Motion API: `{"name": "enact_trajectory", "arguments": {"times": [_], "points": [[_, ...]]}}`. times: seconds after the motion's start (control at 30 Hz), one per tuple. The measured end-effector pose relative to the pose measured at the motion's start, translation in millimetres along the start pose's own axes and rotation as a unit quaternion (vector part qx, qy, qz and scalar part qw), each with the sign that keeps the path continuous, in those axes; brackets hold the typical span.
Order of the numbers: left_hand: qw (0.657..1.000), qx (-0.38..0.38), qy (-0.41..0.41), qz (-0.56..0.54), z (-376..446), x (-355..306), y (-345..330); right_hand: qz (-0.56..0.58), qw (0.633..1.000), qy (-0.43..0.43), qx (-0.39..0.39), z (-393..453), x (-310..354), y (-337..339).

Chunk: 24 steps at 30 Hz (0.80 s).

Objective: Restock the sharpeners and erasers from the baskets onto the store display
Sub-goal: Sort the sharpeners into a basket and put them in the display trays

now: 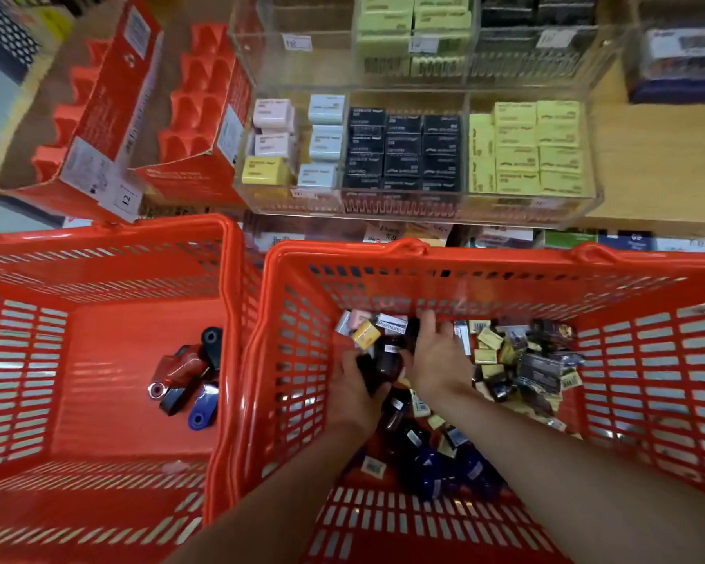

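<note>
Both hands were down inside the right-hand orange basket (505, 258). The left hand (355, 384) had its fingers curled round a stack of dark, boxed items (385, 360), likely sharpeners or erasers; blur hid the labels. The right hand (436, 352) lay just beside that stack, fingers extended forward and fairly straight over the pile, palm down, holding nothing that I could see.

The basket floor held a loose heap of small packets: pale yellow-green erasers (491, 339) toward the right, black packets (542, 372) beyond them, dark blue ones (436, 474) nearer the person, and a yellow box (366, 333) and a pink one (359, 317) near the far-left corner.

The left-hand orange basket (98, 234) stood against the first, walls touching. On its floor lay a small cluster of sharpeners (188, 376): red, black and blue bodies, close together near the right wall.

Above the baskets, on a wooden shelf (648, 156), stood a clear acrylic display bin (416, 209) with three compartments: mixed pastel erasers on the left, black boxes (401, 150) in the middle, yellow-green boxes (538, 148) on the right. A second clear bin (424, 42) sat behind it, its left compartment holding nothing visible. Two orange cardboard display cartons (204, 116) stood to the left of the bins.
</note>
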<state>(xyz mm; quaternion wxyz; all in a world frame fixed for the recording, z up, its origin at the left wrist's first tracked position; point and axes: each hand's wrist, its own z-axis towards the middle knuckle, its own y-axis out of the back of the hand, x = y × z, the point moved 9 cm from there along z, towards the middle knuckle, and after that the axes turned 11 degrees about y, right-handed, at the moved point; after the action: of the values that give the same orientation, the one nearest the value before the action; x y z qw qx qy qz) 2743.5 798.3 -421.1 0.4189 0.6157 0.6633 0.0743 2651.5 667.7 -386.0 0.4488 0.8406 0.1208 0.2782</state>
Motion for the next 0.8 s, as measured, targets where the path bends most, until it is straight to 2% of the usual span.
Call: {"name": "enact_trajectory", "arguments": {"times": [0.03,0.1,0.17,0.2,0.33,0.43,0.53,0.6,0.8], "points": [[1.0,0.001,0.007,-0.008,2.0,-2.0,-0.8,0.013,1.0,0.009,-0.003,-1.1,-2.4,-3.3],[1.0,-0.002,0.027,-0.009,4.3,-8.6,-2.9,0.119,0.993,0.015,-0.019,-5.8,-11.7,-0.2],[0.997,-0.038,0.068,-0.009,3.8,-13.6,0.7,0.241,0.969,-0.004,-0.054,-15.0,-29.6,10.5],[0.994,-0.061,0.092,-0.012,2.0,-15.1,2.9,0.265,0.962,-0.01,-0.062,-21.4,-38.5,15.5],[0.979,-0.121,0.161,-0.031,-10.0,-22.6,6.2,0.233,0.972,0.013,-0.018,-50.1,-58.0,11.8],[0.973,-0.084,0.198,-0.082,-5.5,-15.7,6.9,0.218,0.975,0.039,-0.001,-50.9,-52.4,4.7],[0.981,-0.052,0.167,-0.081,-3.8,-12.7,13.8,0.202,0.977,0.066,-0.009,-43.6,-36.7,0.1],[0.986,-0.045,0.143,-0.071,-10.5,-9.6,22.1,0.176,0.983,0.043,-0.015,-35.7,-29.7,-4.7],[0.993,-0.004,0.116,-0.019,-37.8,13.2,24.0,0.034,0.999,0.019,-0.025,-11.2,-10.0,-7.4]]}}
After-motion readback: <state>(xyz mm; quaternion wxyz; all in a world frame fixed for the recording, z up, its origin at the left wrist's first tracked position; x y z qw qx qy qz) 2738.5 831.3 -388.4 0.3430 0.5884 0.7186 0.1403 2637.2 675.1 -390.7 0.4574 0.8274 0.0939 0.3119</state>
